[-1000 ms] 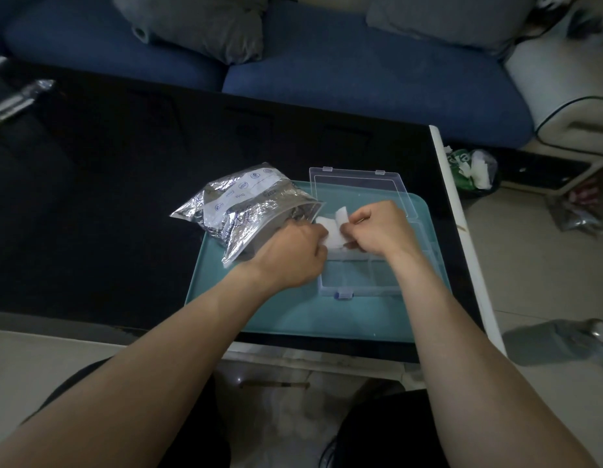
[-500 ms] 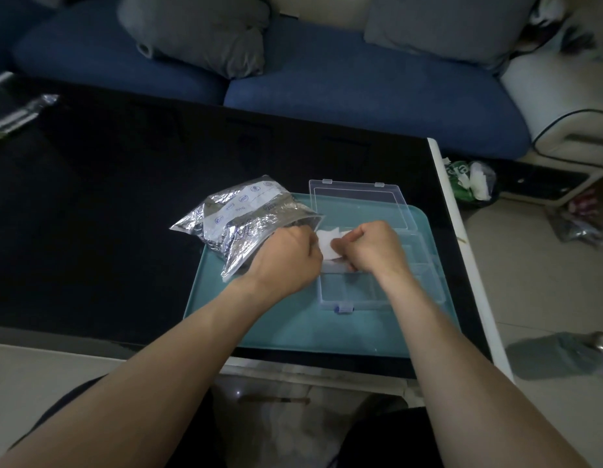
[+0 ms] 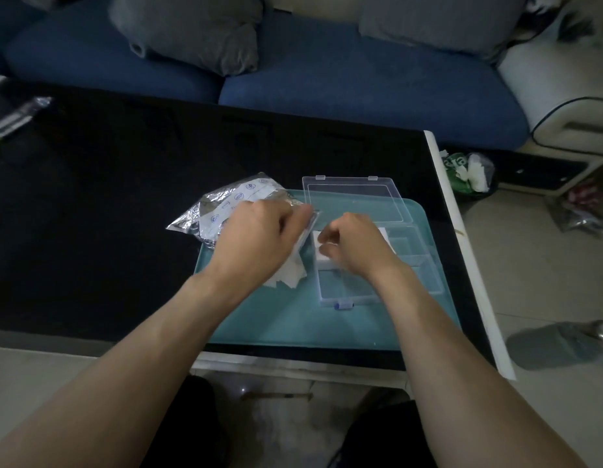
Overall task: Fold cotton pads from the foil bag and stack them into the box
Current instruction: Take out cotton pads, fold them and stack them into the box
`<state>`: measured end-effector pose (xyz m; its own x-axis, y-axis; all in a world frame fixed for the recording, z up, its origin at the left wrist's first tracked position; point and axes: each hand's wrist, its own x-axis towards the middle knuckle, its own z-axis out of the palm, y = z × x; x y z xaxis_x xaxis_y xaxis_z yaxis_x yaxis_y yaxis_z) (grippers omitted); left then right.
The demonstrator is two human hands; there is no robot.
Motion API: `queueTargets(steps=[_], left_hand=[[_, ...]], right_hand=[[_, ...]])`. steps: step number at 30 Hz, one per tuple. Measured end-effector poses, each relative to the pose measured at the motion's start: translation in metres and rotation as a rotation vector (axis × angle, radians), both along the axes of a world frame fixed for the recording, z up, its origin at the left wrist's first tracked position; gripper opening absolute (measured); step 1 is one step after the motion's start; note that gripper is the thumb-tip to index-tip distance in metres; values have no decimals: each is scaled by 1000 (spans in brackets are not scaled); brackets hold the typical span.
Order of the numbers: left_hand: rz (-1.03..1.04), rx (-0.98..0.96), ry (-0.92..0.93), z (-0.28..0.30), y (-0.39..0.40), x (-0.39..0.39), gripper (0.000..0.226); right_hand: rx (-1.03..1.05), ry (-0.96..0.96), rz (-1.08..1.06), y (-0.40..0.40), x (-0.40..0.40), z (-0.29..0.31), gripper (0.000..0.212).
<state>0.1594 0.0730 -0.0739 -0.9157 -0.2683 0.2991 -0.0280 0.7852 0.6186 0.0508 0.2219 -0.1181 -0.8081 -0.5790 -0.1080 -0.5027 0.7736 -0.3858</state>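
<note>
The crinkled silver foil bag looks shiny and metallic. The clear hard-plastic box is smooth, the white cotton pads soft and matt, the black counter glossy, and the teal tray smooth.

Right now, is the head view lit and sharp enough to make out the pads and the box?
Head view: dim room, the black table almost featureless; white cotton pads stand out under the right hand; the clear box shows mainly by its edges; glare on the foil bag by the left hand; wide-angle bending at the borders; no obvious motion blur.
</note>
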Motion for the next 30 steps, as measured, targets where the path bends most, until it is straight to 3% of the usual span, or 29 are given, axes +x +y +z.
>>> queueTargets(steps=[3, 5, 7, 9, 10, 12, 14, 16, 19, 22, 26, 30], left_hand=[[83, -41, 180, 5, -16, 2, 39], [55, -59, 150, 1, -28, 2, 13], [20, -165, -7, -10, -36, 3, 41], [30, -257, -195, -18, -39, 4, 68], [30, -269, -276, -22, -42, 4, 73], [18, -213, -355, -32, -49, 3, 56], [3, -149, -342, -37, -59, 0, 40], [1, -124, -346, -41, -66, -2, 39], [-11, -66, -392, -44, -72, -3, 47], [-28, -28, -395, -49, -79, -5, 35], [-51, 49, -367, -51, -84, -5, 36], [-34, 56, -399, -50, -82, -4, 45]], right_hand=[[-105, 44, -9, -3, 6, 10, 14], [-233, 15, 27, -10, 16, 19, 11], [-213, 19, 131, -18, 29, 20, 27], [25, 59, 179, -24, 42, 11, 60], [148, 102, 182, -28, 46, 7, 73], [252, 176, 184, -34, 53, 1, 84], [232, 205, 195, -42, 57, -1, 79], [179, 171, 200, -46, 59, -3, 73], [25, -1, 140, -49, 62, -5, 64], [-140, -132, -10, -52, 61, -4, 40], [-314, -301, -186, -51, 52, 2, 17], [-552, -673, -285, -54, 52, 7, 32]])
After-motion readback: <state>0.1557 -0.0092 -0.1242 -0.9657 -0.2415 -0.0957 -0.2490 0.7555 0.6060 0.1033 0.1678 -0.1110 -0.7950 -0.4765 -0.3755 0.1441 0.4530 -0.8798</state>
